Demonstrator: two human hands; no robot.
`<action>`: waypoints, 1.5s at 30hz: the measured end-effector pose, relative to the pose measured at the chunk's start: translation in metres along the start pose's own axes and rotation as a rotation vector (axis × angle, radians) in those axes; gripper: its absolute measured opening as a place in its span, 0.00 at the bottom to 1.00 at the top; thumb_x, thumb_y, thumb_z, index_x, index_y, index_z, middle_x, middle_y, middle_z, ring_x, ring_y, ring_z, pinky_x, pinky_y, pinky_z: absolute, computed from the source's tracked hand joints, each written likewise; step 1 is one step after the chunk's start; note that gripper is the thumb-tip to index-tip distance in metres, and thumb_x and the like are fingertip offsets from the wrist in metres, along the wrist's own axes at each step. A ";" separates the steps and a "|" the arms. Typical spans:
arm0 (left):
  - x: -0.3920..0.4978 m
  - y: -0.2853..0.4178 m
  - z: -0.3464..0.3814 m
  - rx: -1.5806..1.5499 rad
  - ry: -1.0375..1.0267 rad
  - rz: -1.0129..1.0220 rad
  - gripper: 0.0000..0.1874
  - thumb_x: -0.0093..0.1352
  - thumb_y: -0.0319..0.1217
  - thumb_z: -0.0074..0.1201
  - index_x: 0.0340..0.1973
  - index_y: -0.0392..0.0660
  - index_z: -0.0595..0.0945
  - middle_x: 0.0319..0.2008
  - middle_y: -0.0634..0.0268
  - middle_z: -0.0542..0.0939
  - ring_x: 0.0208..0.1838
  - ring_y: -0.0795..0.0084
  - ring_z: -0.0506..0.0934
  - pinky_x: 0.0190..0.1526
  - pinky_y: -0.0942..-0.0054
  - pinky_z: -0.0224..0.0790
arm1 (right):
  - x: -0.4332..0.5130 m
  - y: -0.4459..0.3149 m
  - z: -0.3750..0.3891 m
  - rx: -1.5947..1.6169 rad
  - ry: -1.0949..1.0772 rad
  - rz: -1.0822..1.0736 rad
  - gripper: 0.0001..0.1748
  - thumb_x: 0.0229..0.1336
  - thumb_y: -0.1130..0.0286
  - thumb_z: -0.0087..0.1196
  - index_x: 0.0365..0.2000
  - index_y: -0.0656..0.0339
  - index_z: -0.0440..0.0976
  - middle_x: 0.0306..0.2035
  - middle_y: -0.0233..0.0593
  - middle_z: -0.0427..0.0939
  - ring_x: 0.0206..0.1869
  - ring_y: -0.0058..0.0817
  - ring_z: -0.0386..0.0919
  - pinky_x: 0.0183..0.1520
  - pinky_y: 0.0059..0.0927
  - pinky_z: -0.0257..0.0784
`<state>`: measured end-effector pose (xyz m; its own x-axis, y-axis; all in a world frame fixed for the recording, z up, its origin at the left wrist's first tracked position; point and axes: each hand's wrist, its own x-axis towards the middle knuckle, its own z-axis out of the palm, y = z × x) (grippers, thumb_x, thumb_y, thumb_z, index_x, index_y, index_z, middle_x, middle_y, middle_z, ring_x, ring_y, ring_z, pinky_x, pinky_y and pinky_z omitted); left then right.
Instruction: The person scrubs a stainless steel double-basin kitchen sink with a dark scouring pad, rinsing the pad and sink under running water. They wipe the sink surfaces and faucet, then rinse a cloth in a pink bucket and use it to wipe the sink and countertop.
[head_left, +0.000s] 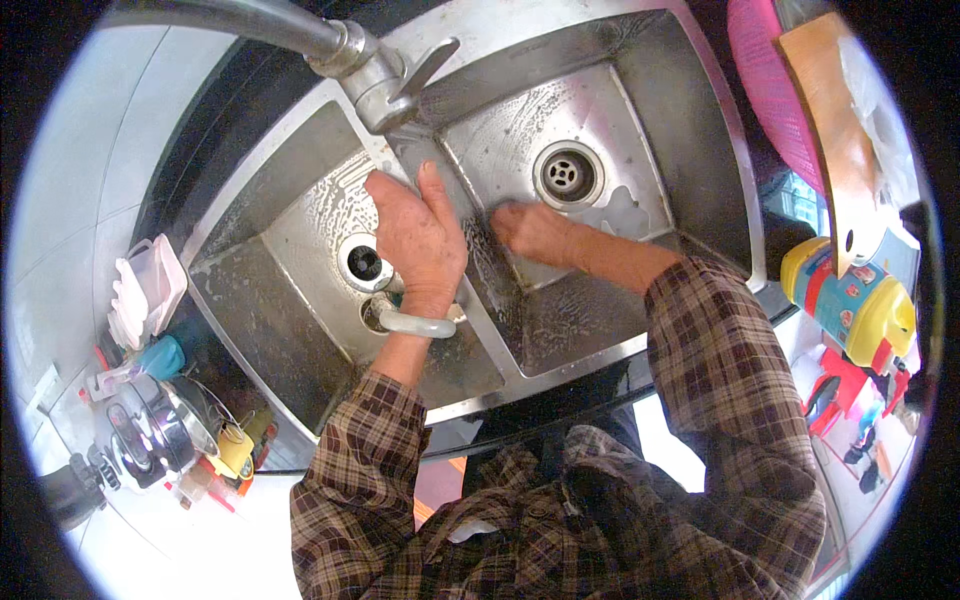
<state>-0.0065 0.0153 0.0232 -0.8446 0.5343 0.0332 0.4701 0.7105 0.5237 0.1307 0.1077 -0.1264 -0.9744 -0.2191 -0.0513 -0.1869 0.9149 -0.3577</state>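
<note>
My left hand (421, 238) is above the left sink basin, beside the divider (484, 330); its thumb stands apart from the other fingers and nothing shows in it. A pale bangle (417, 325) circles that wrist. Inside the right basin, my right hand (529, 231) is curled low by the divider's side, and whatever lies under its fingers is hidden. Just above it is the right drain strainer (568, 174), with a wet grey patch (624, 216) close by. The left drain (364, 262) is partly behind my left hand. Water marks streak the steel.
A metal faucet (382, 94) reaches over the top of the divider. At the right stand a wooden cutting board (836, 127), a pink basket (772, 90) and a yellow jug (847, 300). A shiny metal pot (150, 431) and a teal cup (162, 358) are at the left.
</note>
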 end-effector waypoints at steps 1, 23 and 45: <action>0.002 0.001 0.000 0.005 0.015 0.018 0.22 0.73 0.45 0.43 0.40 0.34 0.63 0.28 0.40 0.74 0.30 0.35 0.74 0.32 0.46 0.64 | -0.004 0.000 0.000 -0.039 -0.034 -0.067 0.15 0.45 0.74 0.51 0.37 0.69 0.72 0.35 0.44 0.73 0.32 0.38 0.77 0.33 0.36 0.77; 0.003 0.006 0.000 0.044 -0.033 -0.105 0.23 0.73 0.45 0.45 0.44 0.35 0.63 0.25 0.45 0.74 0.29 0.39 0.74 0.31 0.50 0.65 | -0.005 0.089 -0.033 -0.056 0.327 0.201 0.18 0.43 0.76 0.52 0.40 0.66 0.71 0.29 0.40 0.70 0.32 0.34 0.77 0.31 0.32 0.76; -0.022 0.004 -0.018 -0.012 -0.089 -0.138 0.26 0.68 0.46 0.51 0.44 0.33 0.67 0.42 0.39 0.76 0.43 0.39 0.77 0.41 0.48 0.71 | -0.034 0.136 -0.187 -1.143 -0.594 0.258 0.08 0.45 0.69 0.57 0.29 0.50 0.82 0.38 0.35 0.72 0.46 0.40 0.72 0.32 0.41 0.74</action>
<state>0.0090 -0.0014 0.0405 -0.8744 0.4714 -0.1151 0.3479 0.7743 0.5286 0.1147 0.3032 0.0012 -0.8496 0.1575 -0.5034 -0.2905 0.6570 0.6957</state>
